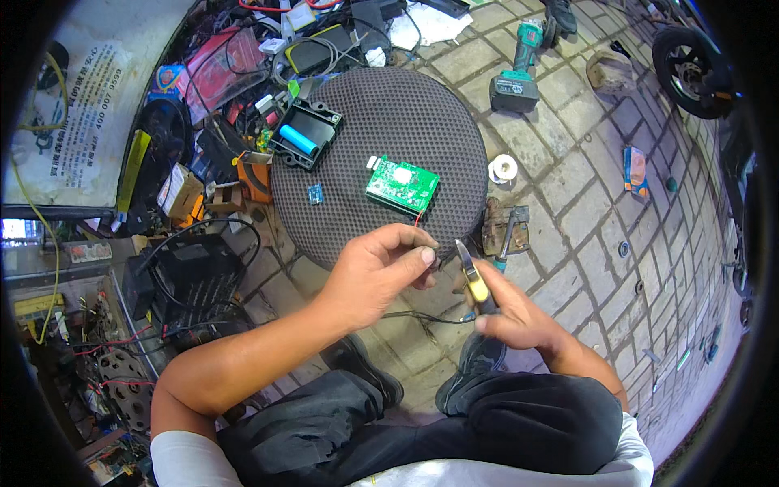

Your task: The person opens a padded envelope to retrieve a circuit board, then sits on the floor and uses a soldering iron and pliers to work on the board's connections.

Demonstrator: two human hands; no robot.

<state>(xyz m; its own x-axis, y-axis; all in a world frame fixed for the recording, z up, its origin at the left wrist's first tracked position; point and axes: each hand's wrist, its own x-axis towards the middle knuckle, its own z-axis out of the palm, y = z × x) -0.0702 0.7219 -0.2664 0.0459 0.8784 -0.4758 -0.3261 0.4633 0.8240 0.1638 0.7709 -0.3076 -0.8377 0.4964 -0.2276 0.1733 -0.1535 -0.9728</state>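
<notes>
A green circuit board [403,185] lies on the round, dark textured stool top [349,101]. From its near edge a short red wire [418,219] runs down to my left hand [377,264], whose thumb and fingers are pinched around its end. The wire's tip is hidden by the fingers. My right hand [519,312] grips a pair of pliers [476,286] with yellow-and-dark handles, pointed jaws upward, just right of the left fingertips. At the stool's upper left sits an open black case [324,130] holding a blue cylindrical battery cell [298,140]. Nearby lies a small blue packet [316,193].
A solder spool [504,168] and a metal block with a tool across it [507,231] stand right of the stool. Beyond lies a green cordless power tool [517,73]. Cluttered parts and cables fill the left, with a black box [191,272]. A wheel [686,73] stands far right.
</notes>
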